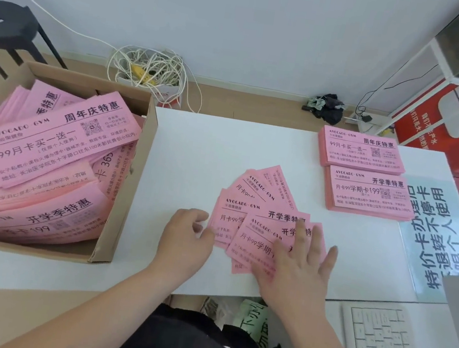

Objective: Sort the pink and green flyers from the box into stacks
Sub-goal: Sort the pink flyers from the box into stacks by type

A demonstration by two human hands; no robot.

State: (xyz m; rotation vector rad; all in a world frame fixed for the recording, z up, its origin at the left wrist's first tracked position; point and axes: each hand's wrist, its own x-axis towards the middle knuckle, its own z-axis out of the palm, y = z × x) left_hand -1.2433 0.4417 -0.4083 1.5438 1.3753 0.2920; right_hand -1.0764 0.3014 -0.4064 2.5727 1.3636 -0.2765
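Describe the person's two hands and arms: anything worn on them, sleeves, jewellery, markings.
Both the left hand and the right hand are bare: no gloves, and no rings, watch or bracelets that I can see. The forearms are uncovered as far as the picture shows, with no sleeve in view. No markings or tattoos are visible.

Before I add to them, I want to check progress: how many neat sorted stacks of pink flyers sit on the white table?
2. The far stack is at the table's back right; the near stack sits just in front of it. The fanned flyers under the hands are loose, not stacked.
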